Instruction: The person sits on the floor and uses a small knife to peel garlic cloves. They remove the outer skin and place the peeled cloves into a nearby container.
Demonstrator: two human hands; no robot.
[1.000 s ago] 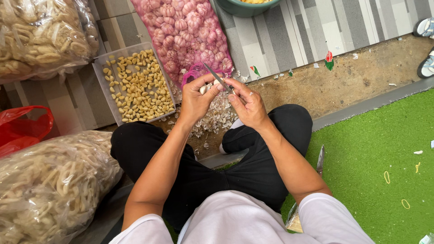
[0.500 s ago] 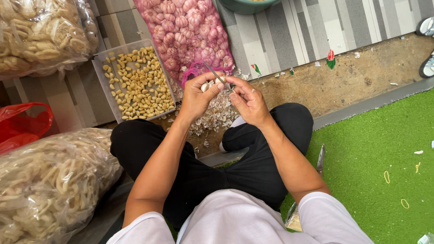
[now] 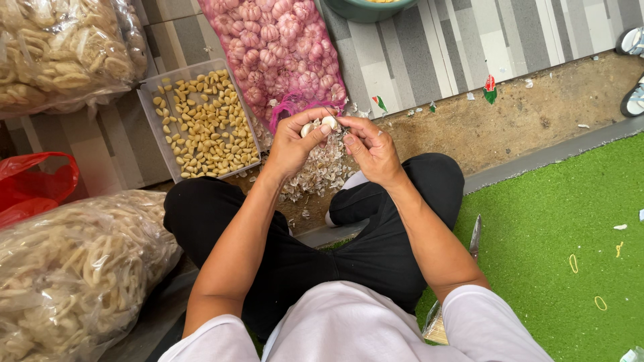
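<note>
My left hand (image 3: 294, 142) grips a small garlic bulb (image 3: 318, 125) with pale cloves showing between the fingertips. My right hand (image 3: 370, 149) is closed beside it, pinching at the bulb; a thin knife seen earlier is now hidden or too small to make out. Both hands hover over a heap of papery garlic skins (image 3: 319, 171) on the ground between my knees. A clear tray of peeled cloves (image 3: 204, 125) lies just left of my left hand. A pink mesh sack of garlic bulbs (image 3: 278, 47) lies right beyond the hands.
Clear bags of pale crackers sit at upper left (image 3: 60, 47) and lower left (image 3: 74, 268), with a red plastic bag (image 3: 30, 184) between them. Green artificial turf (image 3: 563, 228) spreads on the right with rubber bands on it. A green bowl (image 3: 369, 8) and sandals (image 3: 634, 67) lie at the far edges.
The knife blade that stuck up between my hands is no longer visible. Both hands have closed tighter together around the garlic, and the bulb's cloves now show at the fingertips.
</note>
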